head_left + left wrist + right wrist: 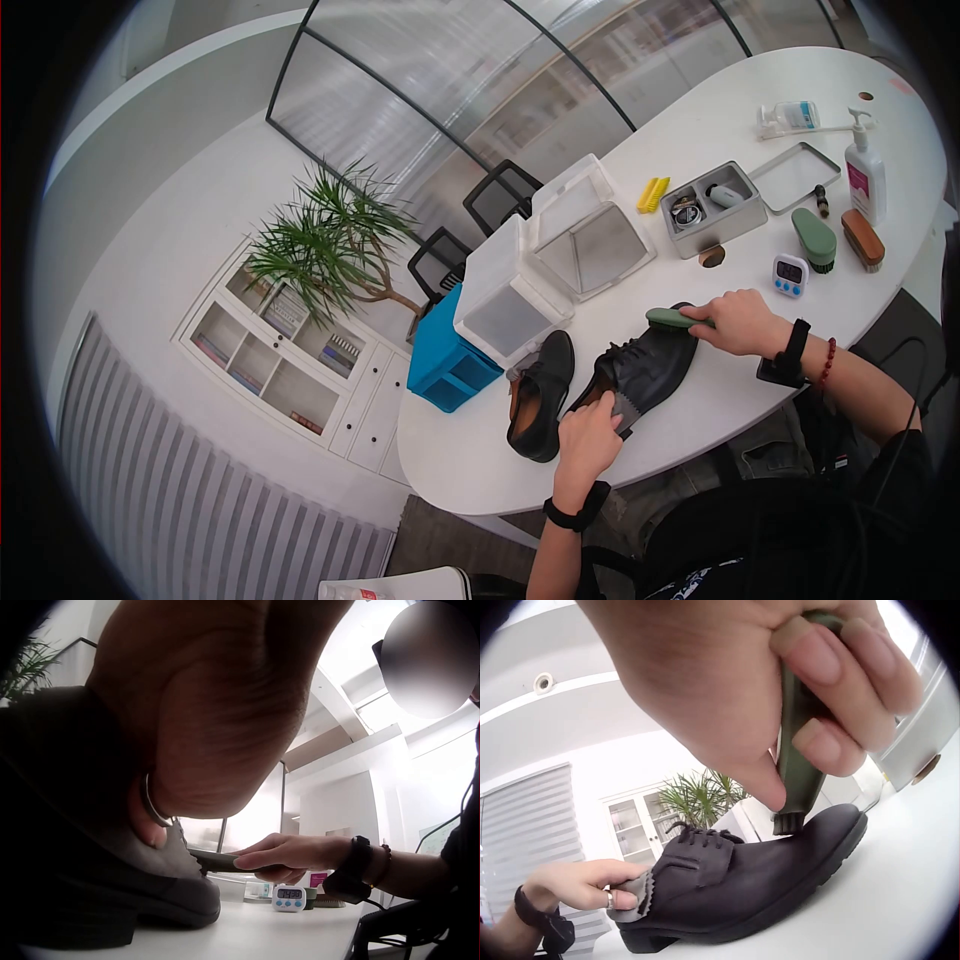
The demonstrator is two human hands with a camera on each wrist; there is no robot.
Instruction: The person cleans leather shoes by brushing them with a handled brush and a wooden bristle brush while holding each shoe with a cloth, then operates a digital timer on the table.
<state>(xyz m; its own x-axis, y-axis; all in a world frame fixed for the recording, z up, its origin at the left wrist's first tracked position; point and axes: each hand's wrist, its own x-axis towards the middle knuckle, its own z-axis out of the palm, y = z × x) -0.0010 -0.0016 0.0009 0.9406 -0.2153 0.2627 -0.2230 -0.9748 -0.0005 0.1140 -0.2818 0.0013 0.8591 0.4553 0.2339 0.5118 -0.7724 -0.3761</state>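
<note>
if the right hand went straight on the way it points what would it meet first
Likely the black shoe below: the green brush in the right hand points down at it, bristles seemingly touching, though depth is unclear.

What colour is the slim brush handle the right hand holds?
The handle is green, clearest in the right wrist view.

Green brush (668,318) in right grip (742,323), left grip (588,442) holding black shoe (652,375)

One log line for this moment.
left hand: holds grey cloth at heel of black lace-up shoe | right hand: grips green brush at toe | second shoe: alongside
</note>
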